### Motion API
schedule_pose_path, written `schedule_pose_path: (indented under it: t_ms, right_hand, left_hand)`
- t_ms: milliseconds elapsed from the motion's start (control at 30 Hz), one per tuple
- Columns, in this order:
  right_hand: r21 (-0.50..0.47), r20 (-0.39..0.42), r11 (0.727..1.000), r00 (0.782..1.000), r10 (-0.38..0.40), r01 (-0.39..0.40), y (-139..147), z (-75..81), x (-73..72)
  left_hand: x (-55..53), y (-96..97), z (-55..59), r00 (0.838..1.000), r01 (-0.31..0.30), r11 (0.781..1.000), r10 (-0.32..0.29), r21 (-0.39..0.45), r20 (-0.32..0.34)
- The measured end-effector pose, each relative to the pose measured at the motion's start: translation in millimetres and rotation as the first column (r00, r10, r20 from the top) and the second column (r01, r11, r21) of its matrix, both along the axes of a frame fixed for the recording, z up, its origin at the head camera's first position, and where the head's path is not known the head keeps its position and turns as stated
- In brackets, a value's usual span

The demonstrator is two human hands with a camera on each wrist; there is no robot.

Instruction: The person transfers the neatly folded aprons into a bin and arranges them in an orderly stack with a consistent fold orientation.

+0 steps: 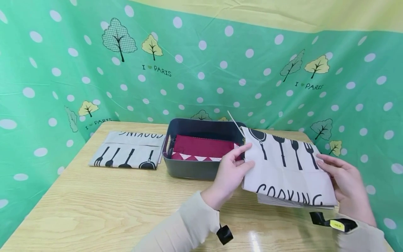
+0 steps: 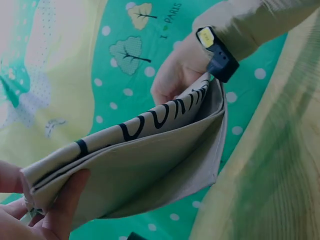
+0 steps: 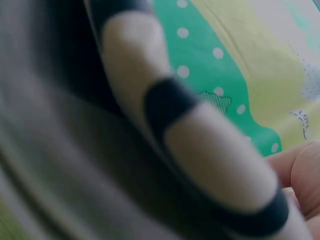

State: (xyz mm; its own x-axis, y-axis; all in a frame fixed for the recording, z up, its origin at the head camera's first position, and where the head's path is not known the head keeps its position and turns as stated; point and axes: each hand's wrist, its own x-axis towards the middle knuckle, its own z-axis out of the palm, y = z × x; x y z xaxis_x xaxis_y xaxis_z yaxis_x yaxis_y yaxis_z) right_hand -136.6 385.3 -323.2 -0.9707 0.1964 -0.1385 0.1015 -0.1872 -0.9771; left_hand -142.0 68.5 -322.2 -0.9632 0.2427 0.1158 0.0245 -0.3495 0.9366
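Both hands hold a folded white apron (image 1: 288, 168) above the right side of the table, printed with black utensils and the word COOKING. My left hand (image 1: 229, 173) pinches its left edge, thumb on one face and fingers on the other. My right hand (image 1: 347, 180) grips the right edge. A thin white strap (image 1: 235, 123) sticks up from the top left corner. In the left wrist view the apron's folded layers (image 2: 165, 160) gape apart along the lower side. The cloth fills much of the right wrist view, blurred.
Left of the apron stands a dark grey plastic basket (image 1: 189, 171) holding folded maroon cloth (image 1: 203, 146) with white triangles. Another folded white utensil-print cloth (image 1: 127, 152) lies on the wooden table (image 1: 104, 206) left of the basket. A green dotted curtain (image 1: 201, 77) hangs behind.
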Motion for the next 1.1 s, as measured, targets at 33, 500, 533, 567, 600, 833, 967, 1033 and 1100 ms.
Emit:
schedule_pose_path:
  t_ms: [33,500,533,567,600,833,967,1033,1100]
  right_hand:
    - [-0.023,-0.013,1.000,1.000,0.011,-0.011,-2,0.3,-0.5]
    - [-0.078,-0.115,0.963,0.962,0.248,-0.258,-28,0.4,-5.8]
    - [-0.077,-0.119,0.963,0.961,0.249,-0.259,-29,0.4,-5.6]
    - [-0.077,-0.124,0.962,0.960,0.250,-0.261,-30,0.4,-5.4]
    - [-0.083,-0.130,0.962,0.959,0.250,-0.262,-31,0.5,-5.2]
    - [-0.187,-0.190,0.948,0.956,0.222,-0.257,-41,3.3,-5.4]
    - [-0.208,-0.197,0.950,0.961,0.192,-0.232,-48,6.2,-6.9]
    - [-0.207,-0.203,0.952,0.962,0.182,-0.224,-51,7.1,-7.9]
    - [-0.203,-0.207,0.954,0.962,0.177,-0.220,-54,7.9,-8.9]
  left_hand:
    - [-0.9,-1.5,0.2,1.000,-0.003,1.000,0.003,0.012,0.003]
    - [-8.2,-28.5,7.6,0.997,-0.065,0.991,0.060,0.113,0.048]
    - [-8.5,-30.4,8.1,0.997,-0.068,0.991,0.063,0.119,0.046]
    - [-8.8,-32.2,8.6,0.997,-0.069,0.990,0.064,0.123,0.046]
    - [-9.1,-33.9,9.0,0.997,-0.072,0.989,0.067,0.125,0.047]
    - [-11.0,-45.4,10.8,0.995,-0.091,0.985,0.085,0.147,0.048]
    - [-12.4,-52.1,12.2,0.994,-0.106,0.985,0.099,0.135,0.053]
    - [-13.4,-55.4,12.5,0.992,-0.114,0.985,0.106,0.130,0.071]
    - [-14.6,-58.8,12.2,0.990,-0.122,0.984,0.111,0.127,0.091]
